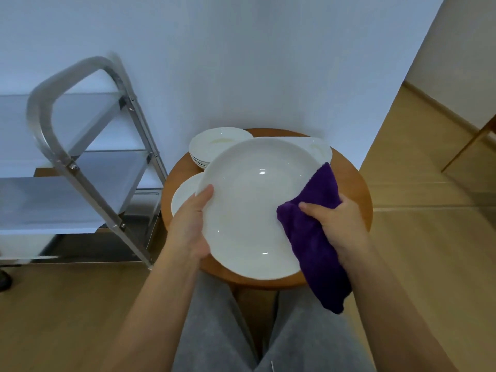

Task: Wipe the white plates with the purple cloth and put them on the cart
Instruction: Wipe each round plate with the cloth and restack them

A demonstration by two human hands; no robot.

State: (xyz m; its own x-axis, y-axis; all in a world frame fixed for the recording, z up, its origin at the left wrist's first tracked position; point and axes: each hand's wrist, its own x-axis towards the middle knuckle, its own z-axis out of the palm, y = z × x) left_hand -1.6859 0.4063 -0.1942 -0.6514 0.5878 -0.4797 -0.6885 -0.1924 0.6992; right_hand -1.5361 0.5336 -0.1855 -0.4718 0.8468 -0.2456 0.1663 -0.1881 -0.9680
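The round wooden worktop [357,189] is crowded: a stack of white ceramic plates [214,146] sits at its far left, another white plate [183,197] nearer. The steel cart's tubular handle [51,122] and slanted post stand just left, with bare shelves [48,205] open behind them.

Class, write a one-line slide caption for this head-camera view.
Left hand holds a large white plate over the round wooden table while the right hand wipes it with a purple cloth.
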